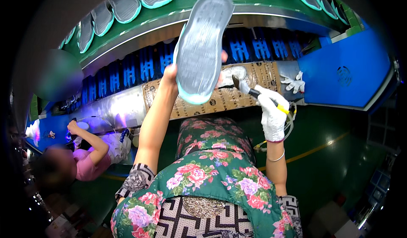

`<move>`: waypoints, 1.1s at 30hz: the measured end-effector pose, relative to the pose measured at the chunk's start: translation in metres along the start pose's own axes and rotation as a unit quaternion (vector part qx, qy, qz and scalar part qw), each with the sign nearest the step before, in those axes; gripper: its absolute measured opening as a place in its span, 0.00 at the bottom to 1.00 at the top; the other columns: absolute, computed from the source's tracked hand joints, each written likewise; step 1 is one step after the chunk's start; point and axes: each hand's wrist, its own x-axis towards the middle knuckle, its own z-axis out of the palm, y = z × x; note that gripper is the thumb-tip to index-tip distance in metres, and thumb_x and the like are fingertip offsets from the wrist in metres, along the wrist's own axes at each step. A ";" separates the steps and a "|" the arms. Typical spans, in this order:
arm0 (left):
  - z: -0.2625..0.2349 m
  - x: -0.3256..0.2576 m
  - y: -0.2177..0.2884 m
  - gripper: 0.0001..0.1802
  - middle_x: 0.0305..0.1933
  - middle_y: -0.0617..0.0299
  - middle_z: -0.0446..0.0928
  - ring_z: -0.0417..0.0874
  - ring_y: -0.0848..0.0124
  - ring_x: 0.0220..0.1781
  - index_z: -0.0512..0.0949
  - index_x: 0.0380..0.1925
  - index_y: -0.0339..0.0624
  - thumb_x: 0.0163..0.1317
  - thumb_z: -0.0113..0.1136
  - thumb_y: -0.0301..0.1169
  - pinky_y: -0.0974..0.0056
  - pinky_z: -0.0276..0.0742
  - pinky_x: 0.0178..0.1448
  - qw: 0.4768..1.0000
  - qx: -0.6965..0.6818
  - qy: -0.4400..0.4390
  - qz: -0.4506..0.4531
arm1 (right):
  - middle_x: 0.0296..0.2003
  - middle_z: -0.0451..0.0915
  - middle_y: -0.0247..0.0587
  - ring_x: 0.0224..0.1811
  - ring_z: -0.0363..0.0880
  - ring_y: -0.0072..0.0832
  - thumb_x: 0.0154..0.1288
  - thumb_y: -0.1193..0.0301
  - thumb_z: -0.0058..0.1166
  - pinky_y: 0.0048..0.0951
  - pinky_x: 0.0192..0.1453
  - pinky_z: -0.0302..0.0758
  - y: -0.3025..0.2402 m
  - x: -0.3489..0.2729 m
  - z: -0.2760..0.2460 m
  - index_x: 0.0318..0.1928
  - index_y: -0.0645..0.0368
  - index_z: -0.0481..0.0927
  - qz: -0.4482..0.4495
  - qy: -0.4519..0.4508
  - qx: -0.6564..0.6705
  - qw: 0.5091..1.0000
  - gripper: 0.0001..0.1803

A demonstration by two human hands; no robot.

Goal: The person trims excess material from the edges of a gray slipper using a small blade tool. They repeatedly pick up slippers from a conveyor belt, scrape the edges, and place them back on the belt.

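Note:
My bare left hand (171, 75) grips a shoe sole (202, 47) by its sides and holds it up in front of me. The sole's grey inner face is turned to me, streaked with a wet-looking shine, and a teal rim shows at its heel and edge. My right hand (273, 113), in a white glove, is closed around the dark handle of a brush (243, 85). The brush head is to the right of the sole, apart from it, over a whitish, smeared, dish-like shape (234, 73). A yellow fitting and thin hose (291, 121) trail beside the glove.
Printed brown cardboard (254, 94) covers part of the metal ledge (123, 108). A loose white glove (294, 83) lies near the blue panel (345, 68). Several soles (124, 7) rest on the green surface beyond, above blue brackets (146, 64). A person in pink (91, 164) works at left.

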 end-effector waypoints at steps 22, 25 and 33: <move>-0.043 -0.013 0.127 0.10 0.51 0.56 0.76 0.85 0.69 0.41 0.79 0.45 0.36 0.70 0.61 0.31 0.64 0.82 0.41 0.702 0.556 0.403 0.190 | 0.36 0.86 0.34 0.34 0.80 0.18 0.62 0.77 0.66 0.20 0.39 0.76 0.103 -0.009 0.015 0.46 0.65 0.88 0.160 -0.078 -0.063 0.982 0.11; -0.012 -0.071 0.124 0.09 0.60 0.52 0.71 0.80 0.63 0.54 0.72 0.48 0.39 0.73 0.54 0.30 0.53 0.81 0.56 0.747 0.444 0.360 0.338 | 0.37 0.86 0.35 0.33 0.79 0.19 0.64 0.75 0.64 0.20 0.39 0.75 0.096 0.004 0.025 0.47 0.66 0.87 0.145 -0.064 -0.045 0.986 0.12; 0.050 -0.165 0.065 0.13 0.49 0.51 0.83 0.83 0.68 0.48 0.76 0.52 0.37 0.69 0.53 0.29 0.64 0.78 0.57 0.626 0.409 0.568 0.346 | 0.50 0.83 0.51 0.47 0.82 0.32 0.66 0.75 0.60 0.27 0.48 0.79 0.063 0.039 0.034 0.52 0.69 0.81 0.102 -0.126 0.095 0.982 0.15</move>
